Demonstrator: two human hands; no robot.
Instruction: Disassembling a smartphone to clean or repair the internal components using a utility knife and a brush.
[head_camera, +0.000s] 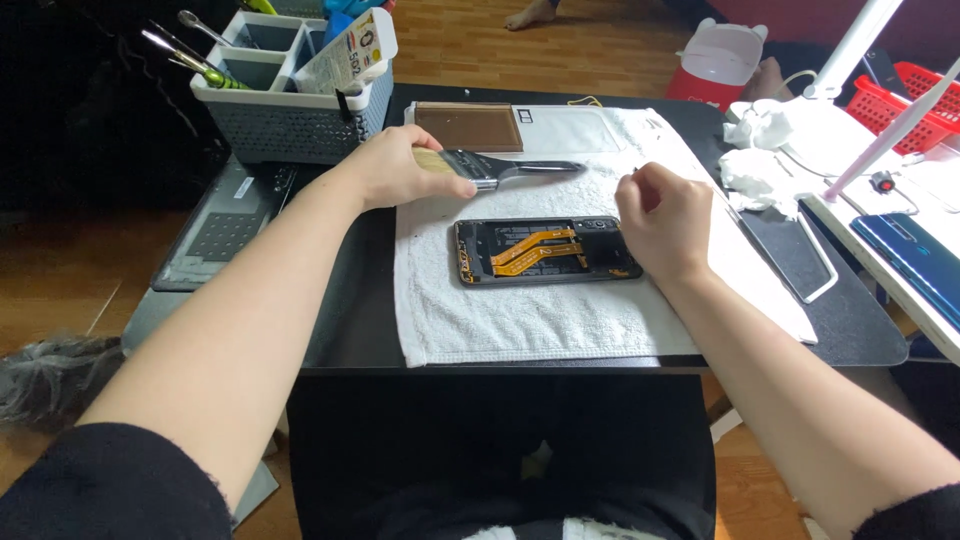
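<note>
Left hand (385, 170) closes on the light, stiff brush (500, 168) at its bristles, right hand (662, 222) pinches something tiny beside the fragile opened phone (545, 251), best gripped by its edges.

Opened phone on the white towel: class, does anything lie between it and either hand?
Nothing visible does. The opened phone lies bare on the white towel. The right hand is at its right end. The left hand, on a flat paintbrush, has only bare towel between it and the phone.
</note>
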